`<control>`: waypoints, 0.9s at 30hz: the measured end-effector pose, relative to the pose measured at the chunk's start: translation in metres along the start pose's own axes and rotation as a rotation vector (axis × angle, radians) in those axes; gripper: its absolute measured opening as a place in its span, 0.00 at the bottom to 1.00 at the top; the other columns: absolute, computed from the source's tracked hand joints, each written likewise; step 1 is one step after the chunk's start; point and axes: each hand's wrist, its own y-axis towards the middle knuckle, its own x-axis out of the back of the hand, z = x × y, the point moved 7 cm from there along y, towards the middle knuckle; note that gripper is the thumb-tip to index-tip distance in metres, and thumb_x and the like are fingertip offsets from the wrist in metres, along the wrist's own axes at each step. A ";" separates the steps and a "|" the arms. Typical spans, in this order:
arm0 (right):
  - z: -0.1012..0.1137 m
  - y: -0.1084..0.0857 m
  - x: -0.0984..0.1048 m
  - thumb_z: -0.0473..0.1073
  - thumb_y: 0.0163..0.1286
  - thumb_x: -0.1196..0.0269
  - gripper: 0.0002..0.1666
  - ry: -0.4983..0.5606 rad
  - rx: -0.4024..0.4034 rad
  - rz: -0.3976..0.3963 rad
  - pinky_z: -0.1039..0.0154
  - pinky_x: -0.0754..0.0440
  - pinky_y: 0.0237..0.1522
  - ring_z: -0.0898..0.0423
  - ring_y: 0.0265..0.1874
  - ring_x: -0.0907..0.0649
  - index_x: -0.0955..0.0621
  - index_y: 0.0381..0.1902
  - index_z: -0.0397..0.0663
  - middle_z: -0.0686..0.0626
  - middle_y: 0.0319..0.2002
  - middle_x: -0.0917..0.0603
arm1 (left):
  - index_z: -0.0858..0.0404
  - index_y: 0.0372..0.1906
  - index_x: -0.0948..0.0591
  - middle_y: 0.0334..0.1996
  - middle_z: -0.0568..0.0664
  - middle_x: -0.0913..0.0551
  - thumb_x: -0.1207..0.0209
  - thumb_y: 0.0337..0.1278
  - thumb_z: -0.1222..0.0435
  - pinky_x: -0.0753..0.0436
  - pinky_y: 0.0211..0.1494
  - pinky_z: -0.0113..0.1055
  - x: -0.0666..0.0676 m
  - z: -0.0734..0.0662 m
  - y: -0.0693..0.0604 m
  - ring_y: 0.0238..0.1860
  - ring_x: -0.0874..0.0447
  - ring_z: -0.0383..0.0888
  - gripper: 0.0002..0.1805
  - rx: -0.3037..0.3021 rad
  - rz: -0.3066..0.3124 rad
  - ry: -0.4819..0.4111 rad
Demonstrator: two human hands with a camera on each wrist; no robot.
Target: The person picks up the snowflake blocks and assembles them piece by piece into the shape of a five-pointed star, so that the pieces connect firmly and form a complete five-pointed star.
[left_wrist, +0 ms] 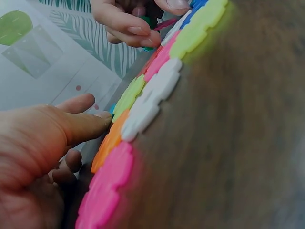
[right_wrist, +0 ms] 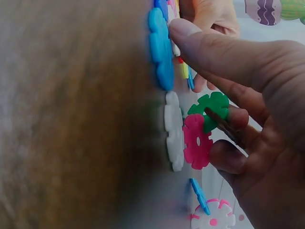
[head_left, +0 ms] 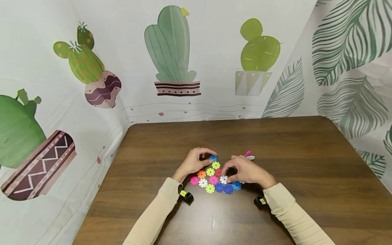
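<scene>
The central pink disc lies flat, flower-shaped with a notched rim; the other discs share its form. Left of it sit a white disc, an orange disc and, farthest, an outer pink disc. Beyond it are a lime disc, a red disc, an upper lime disc and a topmost blue disc, pinched by the left hand. Just right, the right hand pinches a second white disc. Nearer the person lie a bottom lime disc, two dark blue discs and, rightmost of these, a lighter blue disc. Farther right, a green disc and a crimson disc stand tilted, overlapping, by the right hand's curled fingers.
</scene>
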 end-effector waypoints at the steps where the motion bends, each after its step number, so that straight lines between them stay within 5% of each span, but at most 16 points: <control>1: 0.000 0.000 0.000 0.44 0.59 0.17 0.13 -0.008 -0.002 -0.003 0.66 0.30 0.36 0.58 0.34 0.26 0.07 0.41 0.64 0.56 0.36 0.13 | 0.50 0.57 0.09 0.32 0.48 0.18 0.30 0.68 0.66 0.30 0.40 0.29 0.000 0.001 0.000 0.35 0.29 0.41 0.16 -0.001 0.001 -0.009; 10: -0.002 0.000 -0.004 0.43 0.60 0.18 0.15 -0.019 0.010 0.003 0.65 0.24 0.42 0.57 0.39 0.23 0.09 0.43 0.64 0.59 0.40 0.12 | 0.54 0.59 0.11 0.50 0.49 0.10 0.30 0.67 0.68 0.23 0.47 0.31 -0.001 0.005 -0.002 0.45 0.21 0.45 0.17 -0.015 0.008 -0.068; 14: 0.000 0.001 -0.002 0.39 0.58 0.17 0.17 -0.011 0.056 -0.021 0.51 0.19 0.59 0.60 0.40 0.19 0.10 0.42 0.62 0.61 0.37 0.12 | 0.54 0.59 0.11 0.53 0.49 0.10 0.31 0.67 0.69 0.21 0.46 0.30 -0.001 0.005 -0.002 0.50 0.18 0.45 0.18 -0.016 -0.009 -0.088; 19: -0.002 0.001 -0.002 0.36 0.62 0.20 0.13 0.064 0.082 -0.024 0.32 0.29 0.74 0.64 0.34 0.18 0.10 0.38 0.60 0.62 0.31 0.15 | 0.54 0.57 0.10 0.50 0.51 0.10 0.30 0.66 0.70 0.20 0.43 0.29 -0.001 0.009 -0.003 0.46 0.16 0.43 0.17 0.007 -0.045 -0.144; 23: -0.004 0.001 -0.003 0.42 0.66 0.22 0.07 0.112 0.070 -0.029 0.51 0.16 0.58 0.62 0.35 0.19 0.09 0.36 0.63 0.65 0.33 0.11 | 0.56 0.57 0.10 0.50 0.54 0.09 0.29 0.66 0.70 0.18 0.40 0.28 0.001 0.013 -0.002 0.43 0.13 0.40 0.16 0.043 -0.061 -0.208; 27: -0.005 0.002 0.005 0.47 0.67 0.22 0.04 0.177 0.040 -0.083 0.65 0.22 0.36 0.59 0.33 0.21 0.07 0.37 0.66 0.64 0.35 0.09 | 0.61 0.58 0.12 0.52 0.56 0.08 0.29 0.66 0.69 0.13 0.45 0.29 0.007 0.014 0.001 0.43 0.11 0.39 0.17 0.070 -0.085 -0.313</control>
